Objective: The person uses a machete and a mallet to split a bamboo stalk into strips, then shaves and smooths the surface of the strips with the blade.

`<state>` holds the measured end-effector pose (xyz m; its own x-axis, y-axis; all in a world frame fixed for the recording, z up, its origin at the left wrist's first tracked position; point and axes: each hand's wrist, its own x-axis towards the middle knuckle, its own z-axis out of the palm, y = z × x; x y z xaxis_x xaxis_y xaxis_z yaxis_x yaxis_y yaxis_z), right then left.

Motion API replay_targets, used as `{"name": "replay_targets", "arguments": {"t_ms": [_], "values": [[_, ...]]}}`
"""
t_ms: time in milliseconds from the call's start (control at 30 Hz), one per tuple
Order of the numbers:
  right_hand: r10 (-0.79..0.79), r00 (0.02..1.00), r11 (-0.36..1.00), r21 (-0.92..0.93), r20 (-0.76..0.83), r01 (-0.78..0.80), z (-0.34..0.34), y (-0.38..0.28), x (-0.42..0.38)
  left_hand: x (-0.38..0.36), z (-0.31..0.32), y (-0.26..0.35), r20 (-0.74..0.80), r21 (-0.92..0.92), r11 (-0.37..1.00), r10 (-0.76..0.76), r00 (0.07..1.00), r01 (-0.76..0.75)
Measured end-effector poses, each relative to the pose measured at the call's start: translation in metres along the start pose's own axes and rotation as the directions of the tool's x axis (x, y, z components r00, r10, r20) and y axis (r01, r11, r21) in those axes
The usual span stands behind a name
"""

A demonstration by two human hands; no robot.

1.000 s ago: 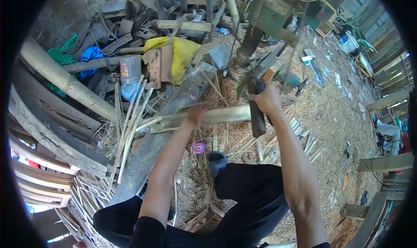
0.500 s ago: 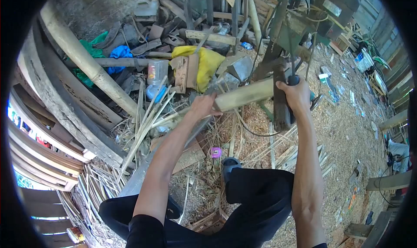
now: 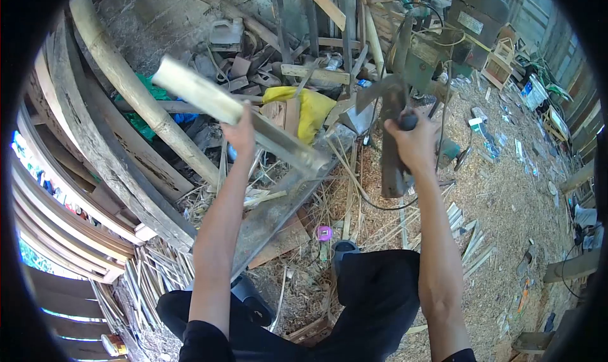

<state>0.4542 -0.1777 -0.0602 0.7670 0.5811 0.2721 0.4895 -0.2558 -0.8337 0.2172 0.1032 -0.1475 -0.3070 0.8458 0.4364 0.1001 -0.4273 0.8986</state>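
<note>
My left hand [image 3: 239, 134] is closed round a pale wooden board [image 3: 202, 95], raised and slanting from upper left to lower right. The board's ends are smeared by motion, its lower end over a grey bench plank [image 3: 269, 216]. On the right, my right hand [image 3: 418, 143] grips the black knob of what looks like an electric planer [image 3: 391, 162], which has a long dark plate and some teal housing. Part of the tool is hidden behind the hand. Board and tool are apart in this view.
A black cord [image 3: 373, 205] loops below the tool. Wood shavings and thin offcuts cover the floor, with a purple tape measure [image 3: 324, 233] near my foot. Behind lie a yellow sack [image 3: 311, 108] and scrap wood. A bamboo pole [image 3: 136, 96] leans at left; a green machine [image 3: 423, 55] stands behind.
My left hand has lifted the board up and left, away from the tool, and its slant has turned the other way. My right hand has shifted slightly left, still gripping the tool.
</note>
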Motion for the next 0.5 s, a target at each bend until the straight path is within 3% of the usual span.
{"name": "replay_targets", "arguments": {"t_ms": [33, 67, 133, 167, 200, 267, 300, 333, 400, 467, 500], "values": [[0.017, 1.000, 1.000, -0.018, 0.020, -0.017, 0.014, 0.010, -0.002, 0.002, -0.011, 0.020, 0.039, -0.201, 0.974, -0.098, 0.994, 0.104], [0.028, 0.999, 0.999, -0.034, 0.042, -0.027, 0.030, 0.020, -0.003, 0.005, -0.020, 0.024, 0.028, -0.202, 0.975, -0.091, 0.995, 0.094], [0.069, 0.979, 0.995, -0.079, 0.190, -0.055, 0.061, 0.041, -0.001, 0.016, -0.041, 0.033, -0.026, -0.403, 0.894, -0.227, 0.974, 0.198], [0.174, 0.943, 0.973, -0.195, 0.285, -0.121, 0.088, 0.069, 0.007, 0.015, -0.054, 0.045, -0.018, -0.488, 0.834, -0.305, 0.952, 0.258], [0.192, 0.936, 0.969, -0.210, 0.295, -0.132, 0.117, 0.097, 0.008, 0.010, -0.066, 0.058, -0.010, -0.554, 0.785, -0.341, 0.940, 0.278], [0.267, 0.883, 0.953, -0.240, 0.386, -0.184, 0.158, 0.134, 0.006, 0.015, -0.095, 0.052, -0.112, -0.286, 0.931, -0.265, 0.958, 0.225], [0.326, 0.827, 0.939, -0.259, 0.459, -0.226, 0.164, 0.129, 0.003, 0.013, -0.109, 0.050, -0.130, -0.289, 0.933, -0.259, 0.957, 0.214], [0.308, 0.830, 0.945, -0.253, 0.465, -0.209, 0.169, 0.125, 0.000, 0.011, -0.121, 0.049, -0.090, -0.265, 0.945, -0.221, 0.971, 0.190], [0.525, 0.711, 0.832, -0.108, 0.467, -0.544, 0.164, 0.093, -0.016, 0.008, -0.139, 0.038, -0.058, -0.240, 0.957, -0.180, 0.982, 0.161], [0.511, 0.699, 0.835, -0.097, 0.500, -0.542, 0.170, 0.083, -0.022, 0.006, -0.152, 0.028, -0.095, -0.129, 0.983, -0.144, 0.985, 0.131], [0.509, 0.681, 0.830, -0.090, 0.526, -0.550, 0.173, 0.080, -0.025, 0.002, -0.157, 0.027, -0.034, -0.092, 0.991, -0.099, 0.995, 0.095]]}}
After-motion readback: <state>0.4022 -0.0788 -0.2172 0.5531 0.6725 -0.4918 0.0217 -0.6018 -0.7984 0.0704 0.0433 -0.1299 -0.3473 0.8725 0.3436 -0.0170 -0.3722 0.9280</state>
